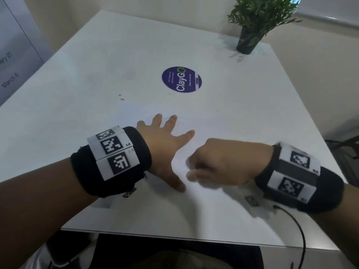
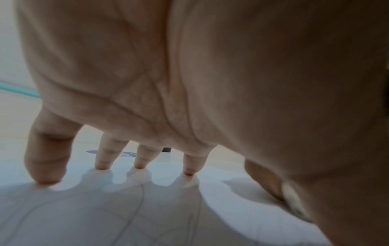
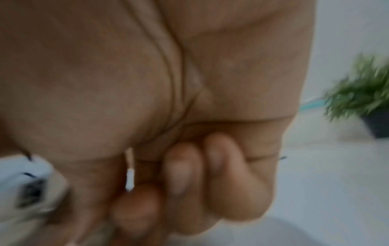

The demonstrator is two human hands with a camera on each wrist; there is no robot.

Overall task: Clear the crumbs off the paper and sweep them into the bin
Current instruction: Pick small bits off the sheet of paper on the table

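Left hand [image 1: 165,140], fingers spread, pins the paper [image 1: 223,133] to the table [image 1: 97,78]; right hand [image 1: 223,164], curled, seemingly empty, sweeps crumbs, probably toward an unseen bin next.

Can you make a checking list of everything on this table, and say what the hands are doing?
Surface: white table, round purple ClayGo sticker.
Job's things: white sheet of paper flat on table; two small crumbs beyond its far left corner; bin: nothing seen.
Clutter: green plant in black pot, far right corner.
Grippers: left hand spread, fingers pressing paper; right hand curled, blurred.
Cables: thin black cable by right wrist.
Surroundings: pale walls.
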